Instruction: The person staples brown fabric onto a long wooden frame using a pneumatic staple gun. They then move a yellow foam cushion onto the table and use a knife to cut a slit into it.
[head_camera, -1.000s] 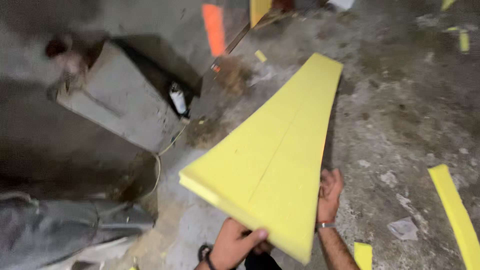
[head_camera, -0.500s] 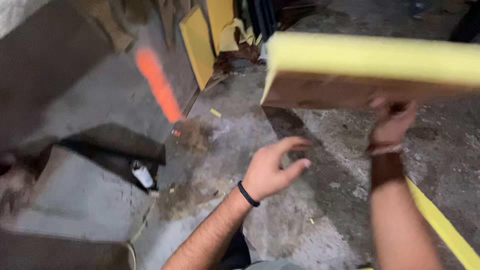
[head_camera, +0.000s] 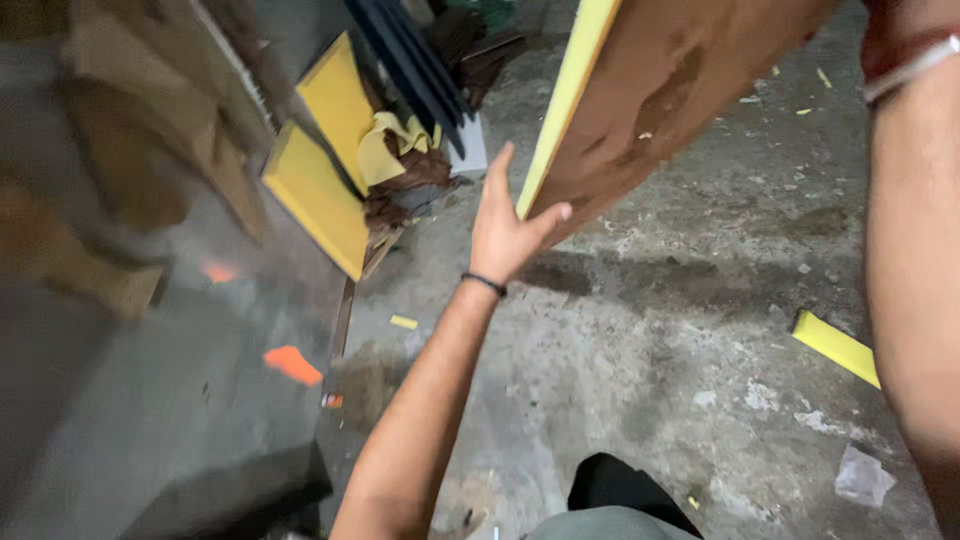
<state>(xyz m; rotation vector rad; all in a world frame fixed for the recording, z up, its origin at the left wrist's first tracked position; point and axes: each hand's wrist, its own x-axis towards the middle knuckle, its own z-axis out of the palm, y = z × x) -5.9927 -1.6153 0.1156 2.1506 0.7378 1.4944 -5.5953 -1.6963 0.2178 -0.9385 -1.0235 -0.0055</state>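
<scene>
Yellow foam slab (head_camera: 650, 110) with a brown, stained underside is up in the air at top centre, tilted, lower corner pointing down toward the floor. Yellow edge runs along its left side.

Left hand (head_camera: 505, 225): fingers extended up along the slab's yellow edge, thumb hooked onto the brown face at the lower corner. Grasping the slab there, loose pinch rather than a clench. Black band (head_camera: 484, 284) on that wrist.

Right hand: out of frame at top right. Only the forearm (head_camera: 915, 270) shows, plus a pale wristband (head_camera: 912, 68), running up toward the slab's upper end. Can't tell its grip.

Around it:
- Concrete floor (head_camera: 640, 350), dirty, dark shadow patch just below the slab's corner.
- Yellow panels (head_camera: 320, 195) leaning against the left-side clutter, well apart from the slab; crumpled yellow and brown scraps (head_camera: 400, 160) just beside them.
- Dark slats (head_camera: 415, 60) leaning above that pile.
- Yellow strip (head_camera: 835, 345) lying flat on the floor at right, near the forearm in frame.
- Small yellow offcut (head_camera: 403, 322) on the floor below the panels.
- Orange scraps (head_camera: 292, 364) on the grey surface at lower left.
- Clear plastic scrap (head_camera: 860, 475) at bottom right.
- Left side of frame is motion-blurred; brown shapes there not identifiable.
</scene>
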